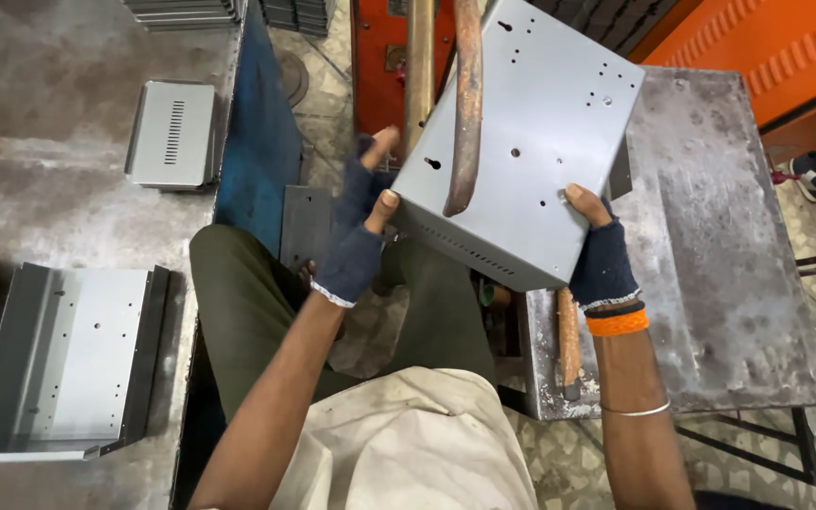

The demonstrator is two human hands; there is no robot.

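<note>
Under the rusty curved electrode arm (466,104), my left hand (356,241) and right hand (603,253) each grasp the grey perforated sheet-metal box (540,142).

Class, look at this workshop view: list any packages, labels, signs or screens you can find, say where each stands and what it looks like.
None of these shows: no package, label, sign or screen.
Only bare metal: a grey punched panel held by the left hand and right hand.
</note>
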